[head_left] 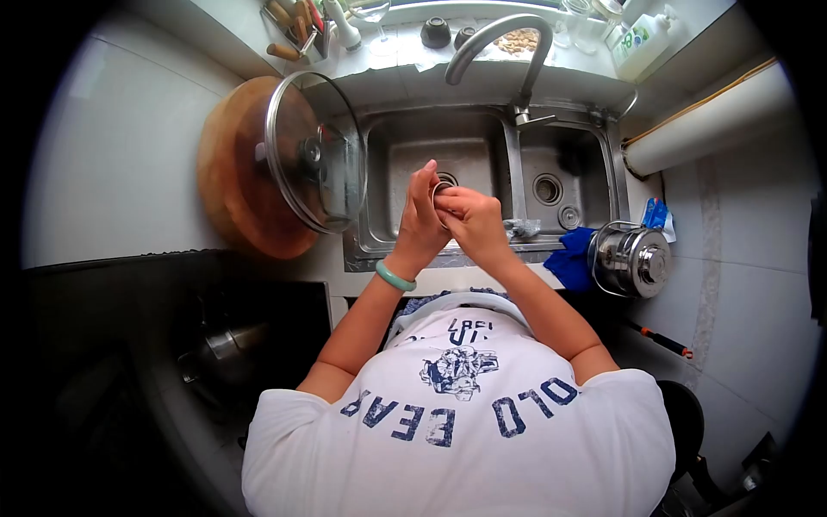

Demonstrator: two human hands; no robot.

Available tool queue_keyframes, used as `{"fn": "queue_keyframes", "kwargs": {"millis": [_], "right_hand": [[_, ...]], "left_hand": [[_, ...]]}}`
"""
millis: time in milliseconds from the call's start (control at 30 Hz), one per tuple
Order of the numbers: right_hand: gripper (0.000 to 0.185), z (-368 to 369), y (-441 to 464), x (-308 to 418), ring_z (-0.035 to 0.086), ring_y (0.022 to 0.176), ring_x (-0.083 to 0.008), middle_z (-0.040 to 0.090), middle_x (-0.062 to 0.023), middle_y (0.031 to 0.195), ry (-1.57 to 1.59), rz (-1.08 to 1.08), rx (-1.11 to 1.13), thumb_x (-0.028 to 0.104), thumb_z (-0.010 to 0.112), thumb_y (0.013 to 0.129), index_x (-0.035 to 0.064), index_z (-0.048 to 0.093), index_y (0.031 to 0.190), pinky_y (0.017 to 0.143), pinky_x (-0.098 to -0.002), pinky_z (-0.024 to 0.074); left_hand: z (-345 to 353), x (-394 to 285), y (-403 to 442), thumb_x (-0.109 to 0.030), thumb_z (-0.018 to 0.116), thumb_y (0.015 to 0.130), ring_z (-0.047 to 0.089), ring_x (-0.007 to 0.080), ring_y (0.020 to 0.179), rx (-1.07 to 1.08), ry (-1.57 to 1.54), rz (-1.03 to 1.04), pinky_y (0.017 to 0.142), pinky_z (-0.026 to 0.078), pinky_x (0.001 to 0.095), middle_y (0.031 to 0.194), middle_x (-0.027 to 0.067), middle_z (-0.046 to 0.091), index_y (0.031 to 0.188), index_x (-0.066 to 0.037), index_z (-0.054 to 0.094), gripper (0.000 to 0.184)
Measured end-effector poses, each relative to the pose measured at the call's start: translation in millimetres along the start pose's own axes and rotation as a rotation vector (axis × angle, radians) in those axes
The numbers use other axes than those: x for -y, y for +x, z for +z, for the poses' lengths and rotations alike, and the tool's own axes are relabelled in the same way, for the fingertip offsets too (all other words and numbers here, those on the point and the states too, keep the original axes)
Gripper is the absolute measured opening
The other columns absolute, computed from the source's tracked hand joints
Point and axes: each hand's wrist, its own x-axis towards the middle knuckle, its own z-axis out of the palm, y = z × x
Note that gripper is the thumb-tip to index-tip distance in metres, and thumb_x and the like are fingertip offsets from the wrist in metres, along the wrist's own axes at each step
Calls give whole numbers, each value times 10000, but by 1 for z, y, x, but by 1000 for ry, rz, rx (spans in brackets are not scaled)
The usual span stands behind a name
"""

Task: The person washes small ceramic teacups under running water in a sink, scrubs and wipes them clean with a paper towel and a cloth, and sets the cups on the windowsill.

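Observation:
My left hand (419, 220) and my right hand (476, 222) meet over the front of the left sink basin (405, 151). Between them is a small round thing with a pale, thin rim (436, 191), mostly covered by fingers. The left hand is wrapped around its outer side, thumb or finger pointing up, with a green bangle (395, 277) on that wrist. My right hand's fingers are curled and pressed into or against the thing's opening; what kind of thing it is I cannot make out.
A curved faucet (508, 34) rises behind the two-basin sink. On the left, a glass lid (345, 164) leans against a round wooden cutting board (228, 164). To the right are a blue cloth (570, 263) and a steel pot (642, 261). Bottles, including a soap bottle (644, 43), line the sill.

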Motion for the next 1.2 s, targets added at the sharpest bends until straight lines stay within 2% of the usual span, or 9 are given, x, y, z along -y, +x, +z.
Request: {"fn": "queue_keyframes", "kwargs": {"millis": [133, 233, 333, 433, 500, 700, 800, 967, 1200], "right_hand": [[128, -29, 26, -12, 590, 636, -303, 599, -156, 704, -136, -155, 552, -57, 623, 630, -30, 639, 754, 585, -322, 474], [91, -44, 46, 3, 591, 621, -309, 604, -156, 691, -392, -103, 882, -38, 626, 607, -4, 649, 689, 605, -344, 479], [260, -55, 48, -7, 616, 797, -264, 627, -148, 878, -291, -236, 408, -107, 572, 684, 5, 663, 901, 702, -322, 506], [278, -67, 45, 3, 606, 920, -181, 600, -124, 1029, -57, -66, 108, -78, 562, 807, 6, 634, 1062, 800, -252, 497], [278, -58, 31, -22, 582, 940, -135, 570, -78, 1074, 292, 83, -139, -54, 567, 845, 4, 622, 1112, 844, -224, 471], [300, -15, 5, -9, 613, 869, -143, 538, -59, 1065, 550, 171, -238, -40, 676, 772, -12, 641, 1069, 784, -231, 522], [270, -8, 2, 4, 595, 791, -176, 609, -61, 841, -13, -28, -231, 42, 756, 660, 69, 703, 923, 739, -277, 519], [210, 0, 3, -5, 556, 750, -152, 620, -62, 874, -229, -399, -231, 28, 751, 677, 57, 700, 879, 688, -260, 476], [186, -7, 21, -29, 565, 655, -72, 653, -34, 808, 509, 438, -237, 131, 689, 826, -5, 664, 950, 610, -184, 451]], "left_hand": [[-8, -15, 6, -11, 786, 586, 528, 227, 852, 116, -187, -142, 782, 460, 330, 1008, 117, 480, 1412, -101, 71, 1096], [-11, -16, 12, -26, 785, 551, 524, 274, 864, 239, -371, -335, 800, 457, 359, 987, 121, 472, 1380, -130, 258, 988], [-11, -1, 20, -92, 777, 594, 551, 260, 960, 147, -245, -430, 820, 466, 337, 1045, 117, 523, 1268, -94, 485, 734], [-7, 18, 15, -237, 767, 747, 584, 204, 937, 14, -1151, -949, 824, 504, 300, 1034, 109, 572, 1237, -31, 476, 606], [-5, 17, 14, -334, 735, 748, 588, 198, 919, -53, -1359, -996, 830, 515, 318, 1026, 110, 570, 1195, -29, 475, 600], [6, -2, 11, -597, 580, 719, 586, 198, 918, -208, -1529, -1039, 848, 526, 389, 984, 92, 564, 1003, -49, 447, 631], [10, -12, 7, -663, 412, 777, 563, 198, 976, -225, -1475, -944, 915, 477, 375, 1048, 102, 557, 1104, -19, 463, 725], [13, -16, 2, -622, 415, 813, 558, 170, 965, -266, -1515, -874, 885, 462, 318, 1001, 76, 552, 1024, -26, 482, 635], [4, -31, 6, -637, 408, 801, 572, 176, 939, -231, -1440, -870, 868, 502, 352, 973, 73, 565, 955, -45, 498, 618]]}}
